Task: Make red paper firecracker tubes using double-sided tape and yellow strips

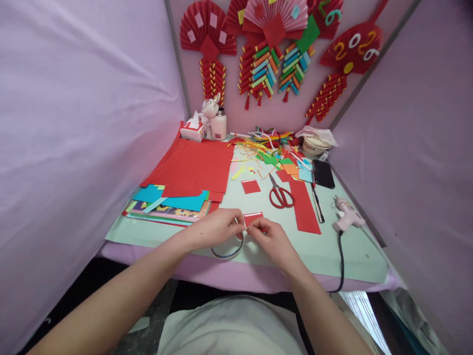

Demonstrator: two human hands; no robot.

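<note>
Partly behind left hand (220, 226) — tape roll (226, 257)

Craft booth, one. You worked between lilac cloth walls (92, 98), at a covered table (332, 259). Contents: hung paper fans (201, 32), firecracker-style strings (264, 71), red sheets (199, 162), scissors (275, 186), glue gun (346, 214), roll of tape (229, 257).

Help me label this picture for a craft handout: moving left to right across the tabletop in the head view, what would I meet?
White-and-red cardboard tissue box, thin whitish ring-shaped tape roll, bare right hand, long red paper strip, pale pink plastic glue gun.
</note>
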